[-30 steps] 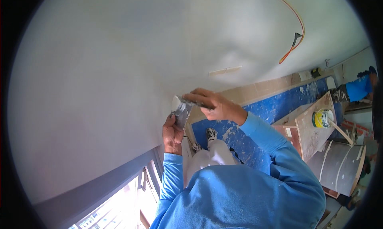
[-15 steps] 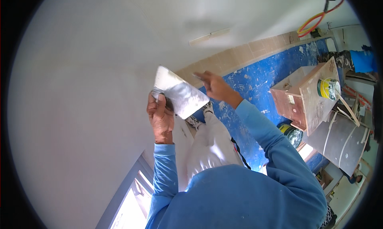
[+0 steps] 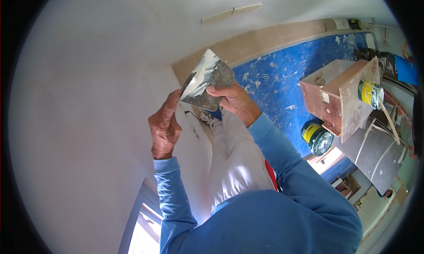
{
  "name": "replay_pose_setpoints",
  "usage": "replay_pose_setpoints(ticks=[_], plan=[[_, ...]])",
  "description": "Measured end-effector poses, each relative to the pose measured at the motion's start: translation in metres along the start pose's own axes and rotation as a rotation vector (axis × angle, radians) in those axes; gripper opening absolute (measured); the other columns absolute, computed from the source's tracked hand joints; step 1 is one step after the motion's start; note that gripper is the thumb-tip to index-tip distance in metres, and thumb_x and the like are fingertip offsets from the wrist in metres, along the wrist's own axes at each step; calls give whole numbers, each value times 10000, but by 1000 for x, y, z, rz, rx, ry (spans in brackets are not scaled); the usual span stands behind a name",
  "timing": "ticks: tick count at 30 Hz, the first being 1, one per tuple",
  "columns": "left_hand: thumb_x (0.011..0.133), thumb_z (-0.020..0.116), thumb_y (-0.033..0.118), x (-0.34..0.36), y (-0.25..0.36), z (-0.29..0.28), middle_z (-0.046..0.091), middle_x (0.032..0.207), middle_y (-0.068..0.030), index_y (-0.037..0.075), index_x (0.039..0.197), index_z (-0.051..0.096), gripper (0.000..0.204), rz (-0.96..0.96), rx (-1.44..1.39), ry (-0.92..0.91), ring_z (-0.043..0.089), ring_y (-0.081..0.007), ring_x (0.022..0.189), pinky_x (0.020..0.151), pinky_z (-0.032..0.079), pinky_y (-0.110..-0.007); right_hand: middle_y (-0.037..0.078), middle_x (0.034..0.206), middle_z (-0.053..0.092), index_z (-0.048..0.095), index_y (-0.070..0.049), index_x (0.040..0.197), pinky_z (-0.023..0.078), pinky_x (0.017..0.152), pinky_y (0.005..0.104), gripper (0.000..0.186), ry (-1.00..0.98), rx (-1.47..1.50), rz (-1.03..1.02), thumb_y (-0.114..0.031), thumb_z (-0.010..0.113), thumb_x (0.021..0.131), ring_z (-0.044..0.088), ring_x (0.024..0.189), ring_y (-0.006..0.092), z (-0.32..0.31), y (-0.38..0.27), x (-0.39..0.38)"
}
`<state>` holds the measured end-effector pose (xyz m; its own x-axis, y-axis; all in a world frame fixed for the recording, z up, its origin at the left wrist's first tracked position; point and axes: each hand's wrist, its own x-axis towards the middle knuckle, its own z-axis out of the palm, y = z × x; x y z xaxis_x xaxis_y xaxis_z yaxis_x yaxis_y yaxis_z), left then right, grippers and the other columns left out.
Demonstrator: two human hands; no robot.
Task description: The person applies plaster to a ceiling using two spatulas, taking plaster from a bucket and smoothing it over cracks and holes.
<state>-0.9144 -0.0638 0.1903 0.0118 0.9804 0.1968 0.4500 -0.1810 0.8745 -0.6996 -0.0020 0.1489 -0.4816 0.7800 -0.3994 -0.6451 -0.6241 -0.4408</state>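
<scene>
My right hand (image 3: pixel 236 101) grips a wide flat metal plate (image 3: pixel 208 79) from below, thumb on its face. The plate is grey with a smear of white filler along its left side. My left hand (image 3: pixel 164 126) is closed on a thin dark putty knife (image 3: pixel 187 83), seen edge-on, whose blade lies against the plate's left edge. Both hands are held close to a smooth white wall (image 3: pixel 88 103) on the left. My pale trouser leg (image 3: pixel 234 156) and blue sleeves show below.
A blue floor sheet (image 3: pixel 274 77) spattered white lies below. On it stand a wooden box (image 3: pixel 338 99) with a yellow-labelled can (image 3: pixel 370 93) and another can (image 3: pixel 317 137). A window (image 3: pixel 143 227) is at the lower left. Another person's blue sleeve (image 3: pixel 405 70) is far right.
The hands came off the wall and drew together. The plate passed from my left hand to my right, and the knife now meets its edge. The view swung toward the floor.
</scene>
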Motion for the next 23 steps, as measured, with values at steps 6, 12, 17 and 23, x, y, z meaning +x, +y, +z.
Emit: replay_pose_setpoints(ticks=[6,12,17,23], plan=[[843,504,-128,-15,-38,3,704,952,-215,52,1203,635,423,-328,370,-110,711,-349,842,748,556,-349,108,1184,645,487,-29,1332,593,848,409,478,2,-137,-162,22,658,888,660,1073,240,-32,23,38],[912,568,0,-72,-86,40,701,868,-166,23,1143,631,240,-652,162,-52,706,-286,782,693,559,-347,108,1080,671,585,-18,1188,649,676,435,287,269,-355,-489,-128,667,935,704,896,231,-58,42,107],[982,574,135,-98,-89,53,669,980,-71,-13,1133,619,217,-958,-503,310,653,-136,821,702,586,-292,32,844,652,601,8,1054,544,649,283,160,413,-644,-698,-53,566,910,601,709,111,-81,74,172],[957,649,218,-159,-110,71,675,1009,-94,11,1169,600,300,-1029,-524,401,680,-158,871,683,607,-314,136,886,608,510,-22,1062,477,680,327,183,738,-1077,-1073,-71,583,902,580,729,236,-66,111,236]])
